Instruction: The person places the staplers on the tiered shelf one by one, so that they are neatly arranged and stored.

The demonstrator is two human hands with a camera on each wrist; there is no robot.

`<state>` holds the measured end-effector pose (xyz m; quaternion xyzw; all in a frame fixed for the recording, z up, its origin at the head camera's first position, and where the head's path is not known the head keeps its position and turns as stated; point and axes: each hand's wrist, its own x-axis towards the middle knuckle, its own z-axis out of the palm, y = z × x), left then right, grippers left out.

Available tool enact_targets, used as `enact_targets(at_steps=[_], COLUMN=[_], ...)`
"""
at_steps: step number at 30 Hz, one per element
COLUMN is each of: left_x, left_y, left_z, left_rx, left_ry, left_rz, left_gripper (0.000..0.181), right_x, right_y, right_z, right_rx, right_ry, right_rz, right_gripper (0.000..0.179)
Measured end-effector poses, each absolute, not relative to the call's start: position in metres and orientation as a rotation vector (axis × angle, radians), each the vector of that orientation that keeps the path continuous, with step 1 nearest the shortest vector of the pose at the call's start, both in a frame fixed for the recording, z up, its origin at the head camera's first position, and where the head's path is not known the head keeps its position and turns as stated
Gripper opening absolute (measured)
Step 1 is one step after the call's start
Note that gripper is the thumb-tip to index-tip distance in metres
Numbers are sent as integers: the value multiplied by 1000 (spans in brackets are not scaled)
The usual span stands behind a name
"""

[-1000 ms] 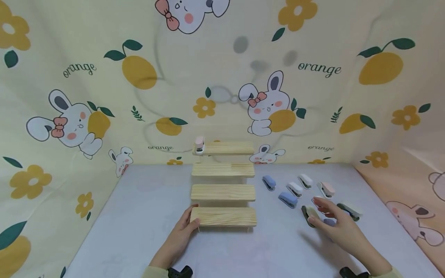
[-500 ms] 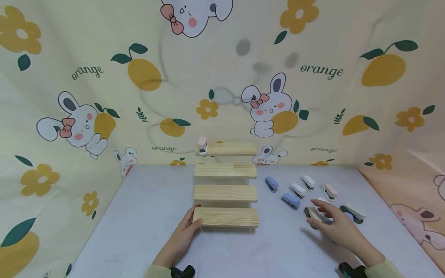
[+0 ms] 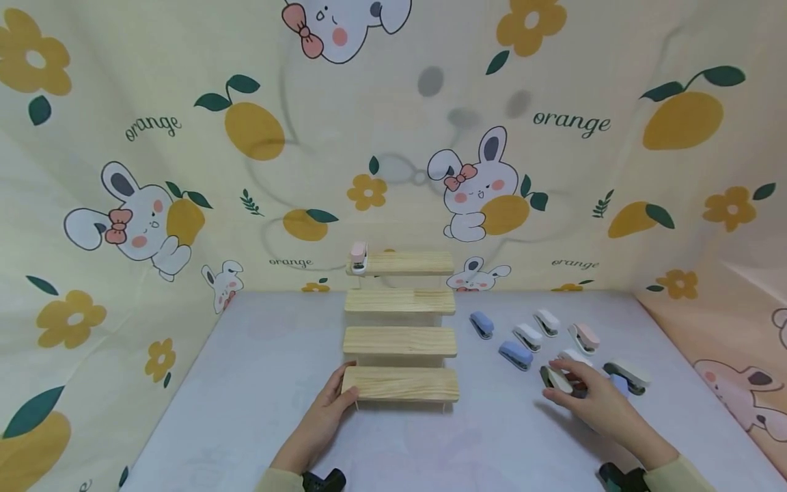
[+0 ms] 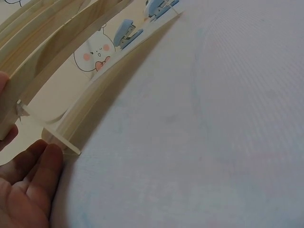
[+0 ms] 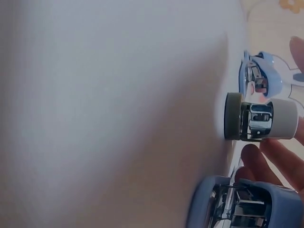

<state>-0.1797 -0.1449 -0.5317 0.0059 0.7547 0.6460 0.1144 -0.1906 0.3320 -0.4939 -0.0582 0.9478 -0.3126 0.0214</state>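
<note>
At the left end of the lowest plank of a tiered wooden display rack (image 3: 401, 384), my left hand (image 3: 320, 413) grips the board, thumb on its front edge. In the left wrist view some fingers (image 4: 45, 166) lie beside the rack's thin leg. My right hand (image 3: 593, 396) is around a mini stapler with a dark green base and pale top (image 3: 558, 380). In the right wrist view, fingers touch that stapler (image 5: 261, 118), while a gap shows between it and the thumb (image 5: 298, 53). A blue-purple stapler (image 5: 247, 204) sits close below those fingers.
A pink stapler (image 3: 359, 258) stands on the rack's top tier, at its left end. Right of the rack lie blue staplers (image 3: 515, 354), white staplers (image 3: 546, 322), another pink one (image 3: 584, 338) and a green-and-white one (image 3: 628, 377). A printed cloth (image 3: 393, 137) backs the table.
My right hand's fingers have come down and closer round the green-based stapler. The left hand keeps its grip on the rack. The head view has shifted slightly.
</note>
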Motion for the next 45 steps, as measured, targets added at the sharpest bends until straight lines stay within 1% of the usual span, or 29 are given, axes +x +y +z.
enact_targets(at_steps=[4,11,20,29,45], left_x=[-181,-180,-179,-179,-178], left_y=[-145,-145,-145,-145,-144], left_z=[-532,-530,-525,-527,-526], left_rx=[17,55,44,14,48], left_ry=[2208,2182,2199,2204,2197], left_rz=[1897,1936,1935,1914,1937], left_gripper=[71,69,70,67,67], right_x=[-191,-192,-195,-196,-200], right_y=[334,338,338,339,331], right_z=[-495,-496,-486,-491,-489], right_rx=[-201,-181,-235,-173,-84], right_ry=[2921,2872,2837,2852,2861], right_rz=[-990,-952,-957,-914,-861], right_gripper=[71,71,60,65,71])
